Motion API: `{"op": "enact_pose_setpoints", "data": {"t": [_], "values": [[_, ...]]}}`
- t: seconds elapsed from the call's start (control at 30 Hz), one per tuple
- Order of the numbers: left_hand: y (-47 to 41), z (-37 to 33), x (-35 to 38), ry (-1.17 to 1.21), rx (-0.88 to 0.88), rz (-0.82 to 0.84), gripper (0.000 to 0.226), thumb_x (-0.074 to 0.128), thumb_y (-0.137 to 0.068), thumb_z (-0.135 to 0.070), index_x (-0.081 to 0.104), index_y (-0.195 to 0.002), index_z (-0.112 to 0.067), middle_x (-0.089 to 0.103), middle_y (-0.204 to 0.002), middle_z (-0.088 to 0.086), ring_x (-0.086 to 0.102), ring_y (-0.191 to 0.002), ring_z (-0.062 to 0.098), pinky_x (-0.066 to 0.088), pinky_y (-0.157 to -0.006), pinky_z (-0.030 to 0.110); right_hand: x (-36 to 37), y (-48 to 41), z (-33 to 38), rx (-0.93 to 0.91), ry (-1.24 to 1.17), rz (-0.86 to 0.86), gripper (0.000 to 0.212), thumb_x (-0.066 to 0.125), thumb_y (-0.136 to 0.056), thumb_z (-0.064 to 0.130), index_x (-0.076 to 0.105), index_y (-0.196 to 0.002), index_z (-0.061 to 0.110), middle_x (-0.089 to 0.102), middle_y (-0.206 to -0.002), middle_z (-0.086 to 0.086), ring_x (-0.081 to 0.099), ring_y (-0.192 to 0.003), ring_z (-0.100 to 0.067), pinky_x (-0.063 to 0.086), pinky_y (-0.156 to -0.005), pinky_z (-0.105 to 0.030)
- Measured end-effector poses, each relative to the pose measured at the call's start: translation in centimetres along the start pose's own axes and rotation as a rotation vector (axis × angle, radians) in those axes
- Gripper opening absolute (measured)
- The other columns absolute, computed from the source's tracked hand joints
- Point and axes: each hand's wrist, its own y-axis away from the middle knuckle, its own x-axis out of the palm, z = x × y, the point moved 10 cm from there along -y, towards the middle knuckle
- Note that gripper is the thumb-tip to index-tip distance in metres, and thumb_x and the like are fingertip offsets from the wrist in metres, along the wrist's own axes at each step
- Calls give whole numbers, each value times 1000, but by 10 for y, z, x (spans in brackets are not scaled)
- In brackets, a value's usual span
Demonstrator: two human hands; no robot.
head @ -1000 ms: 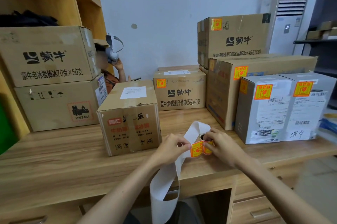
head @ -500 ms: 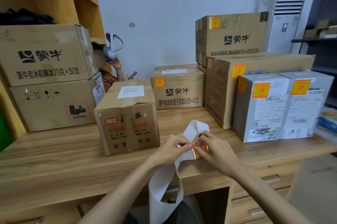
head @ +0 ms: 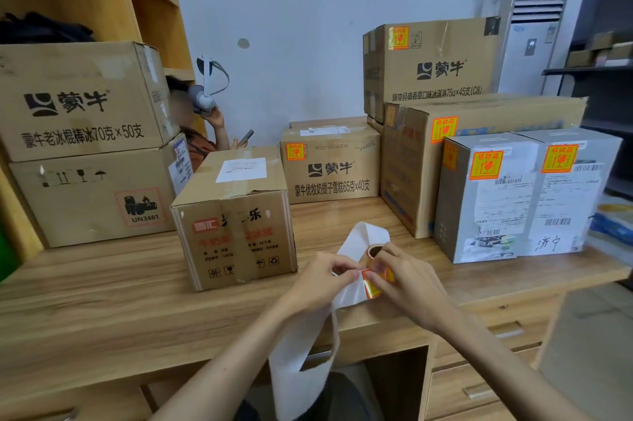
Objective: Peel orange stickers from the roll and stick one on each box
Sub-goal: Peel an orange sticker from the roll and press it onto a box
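Observation:
Over the desk's front edge, my right hand (head: 406,280) holds the small sticker roll (head: 375,254) and pinches an orange sticker (head: 371,281) at its edge. My left hand (head: 320,278) pinches the white backing strip (head: 298,355), which hangs down past the desk. Just left of my hands stands a small brown box (head: 236,218) with no orange sticker showing. The stacked boxes at the left (head: 82,101) also show none. Boxes behind and to the right (head: 330,167) (head: 431,60) (head: 479,160) (head: 486,197) (head: 568,191) each carry an orange sticker.
The wooden desk (head: 102,287) has drawers under it at the right. Wooden shelves rise at the left. Another person's hand with a phone (head: 245,137) shows behind the small box. A white air conditioner (head: 534,29) stands at the back right.
My hands have drawn closer together around the roll, and my right fingers now cover most of the orange sticker that faced me a second ago.

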Motion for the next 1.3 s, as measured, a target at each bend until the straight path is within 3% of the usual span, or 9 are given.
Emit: {"op": "enact_pose_setpoints", "data": {"t": [0.1,0.3,0.4,0.5,0.63,0.8,0.97,1.13,1.3], "values": [[1,0,-3,43,-3,-36,19,68,-95,-20,79,-92,-36,77,-94,-9,68,-95,15,52,-94,43,0,0,0,0,15,-7,22,55,-95,49,59,-92,28,44,-100,21,58,-75,-10,49,-62,-26],[3,-6,-2,82,17,-62,21,70,-94,-22,81,-85,-38,77,-93,-11,68,-97,11,52,-93,41,1,2,0,-21,42,-14,27,54,-94,54,58,-89,28,49,-114,19,60,-75,-8,44,-60,-18],[2,-5,-1,118,9,-92,26,72,-92,-22,80,-80,-43,77,-92,-11,69,-98,12,53,-96,48,1,2,-2,1,48,-23,28,56,-94,51,63,-87,25,54,-109,16,59,-73,-8,46,-60,-20],[2,-4,1,119,12,-99,16,72,-92,-23,82,-87,-36,77,-92,-10,69,-97,12,54,-94,47,1,3,-4,16,37,-21,26,57,-95,48,65,-88,24,54,-102,15,57,-71,-7,40,-58,-19],[3,-4,3,121,15,-90,11,71,-92,-23,82,-94,-26,77,-94,-10,68,-98,10,54,-94,43,1,5,-9,47,-8,-13,26,55,-95,51,66,-88,29,54,-100,18,56,-72,-5,46,-62,-24],[2,-4,7,92,-6,-68,12,70,-94,-27,81,-97,-29,76,-97,-14,67,-101,8,54,-95,39,-2,7,-10,54,-30,-8,23,55,-96,48,67,-87,30,57,-100,18,51,-69,2,29,-56,-14],[2,-5,8,63,-16,-84,12,70,-94,-28,81,-99,-30,76,-97,-16,66,-100,9,55,-93,37,-1,8,-14,61,-28,20,20,54,-98,40,72,-100,30,59,-108,19,53,-77,1,29,-58,-12],[4,-9,10,63,-2,-76,15,68,-96,-25,81,-98,-32,76,-97,-17,67,-100,7,55,-92,33,-3,9,-17,75,-39,-2,28,54,-95,53,71,-90,31,58,-102,22,55,-72,2,32,-57,-14],[2,-11,13,69,-6,-71,14,69,-95,-24,81,-99,-31,76,-97,-15,66,-100,8,55,-94,35,-7,11,-15,63,-9,-19,28,53,-96,48,72,-92,28,61,-104,19,54,-73,-1,29,-55,-13]]}}
